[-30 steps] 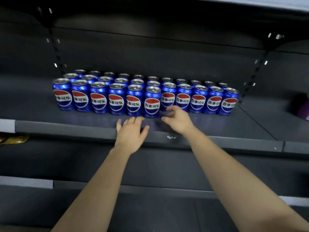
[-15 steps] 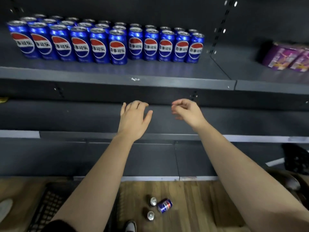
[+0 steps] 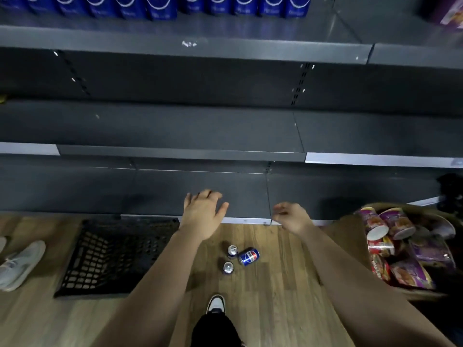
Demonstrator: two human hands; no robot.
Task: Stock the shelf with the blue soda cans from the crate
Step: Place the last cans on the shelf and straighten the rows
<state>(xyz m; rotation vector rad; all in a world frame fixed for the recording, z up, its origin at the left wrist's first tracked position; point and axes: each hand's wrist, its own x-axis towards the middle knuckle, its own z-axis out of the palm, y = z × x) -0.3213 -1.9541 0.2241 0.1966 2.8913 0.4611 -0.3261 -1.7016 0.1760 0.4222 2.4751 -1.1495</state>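
Blue soda cans (image 3: 160, 7), shelved lot: rows stand on the upper shelf (image 3: 225, 47), back from its front edge. Only their lower parts show.

Loose cans, three: on the wooden floor (image 3: 275, 284), just beyond the person's shoe (image 3: 215, 303). Two are upright (image 3: 232, 250) and the tipped can (image 3: 248, 256) lies just beside them.

Crate (image 3: 112, 254): black mesh, on the floor against the front edge of the bottom shelf (image 3: 200, 186), left of the loose cans. No cans are visible inside.

Left hand (image 3: 203, 214): fingers straight and spread, holding nothing, over the bottom shelf's front edge.

Right hand (image 3: 290, 217): fingers loosely curled, empty.

Risks: the tipped can would likely roll away if brushed by a reaching hand or nudged by the shoe. The same knock could topple the upright pair. Taking too many in one grip could cause a drop and a dent.

Change from the earlier frames: both hands have left the shelved row and come down to the bottom shelf. The view has tipped floorward, bringing in the whole crate and a basket of purple cups (image 3: 400, 246) at the right. The loose cans lie as before.
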